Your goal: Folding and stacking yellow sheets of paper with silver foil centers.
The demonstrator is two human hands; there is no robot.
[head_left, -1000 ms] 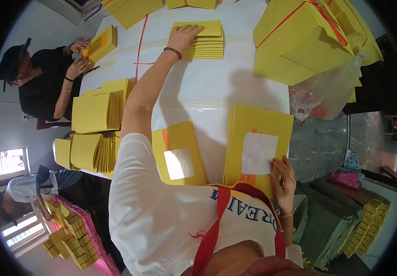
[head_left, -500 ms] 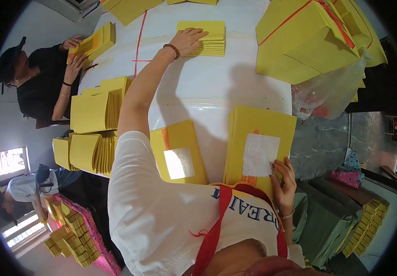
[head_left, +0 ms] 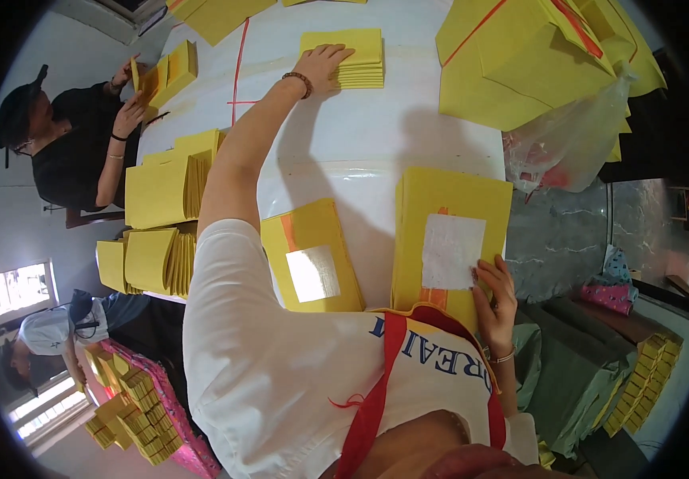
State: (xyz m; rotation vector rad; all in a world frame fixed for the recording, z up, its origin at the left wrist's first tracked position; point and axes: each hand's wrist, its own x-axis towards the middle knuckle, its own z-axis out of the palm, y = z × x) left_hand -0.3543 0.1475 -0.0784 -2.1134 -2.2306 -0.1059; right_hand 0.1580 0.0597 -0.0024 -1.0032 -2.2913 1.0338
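Note:
My left hand [head_left: 324, 67] reaches to the far side of the table and lies with outstretched fingers on a small stack of folded yellow paper [head_left: 359, 46]. Close to my body, my right hand [head_left: 496, 298] rests against the right edge of a taller yellow paper stack [head_left: 460, 191]. Its fingers are loosely extended, the tips by a white sheet [head_left: 452, 250] that lies on top with orange markings around it. A smaller yellow stack [head_left: 304, 227] with a shiny white patch [head_left: 312, 273] lies left of it.
Large yellow bundles tied with red string [head_left: 520, 64] stand at the far right beside a clear plastic bag [head_left: 560, 144]. More yellow stacks [head_left: 162, 195] line the table's left side. A co-worker in black [head_left: 77, 148] handles yellow paper there; another person [head_left: 65, 331] is farther back.
The view has shifted slightly. My left hand stays on the far stack and my right on the near one. The co-worker in black has lifted a yellow piece upright.

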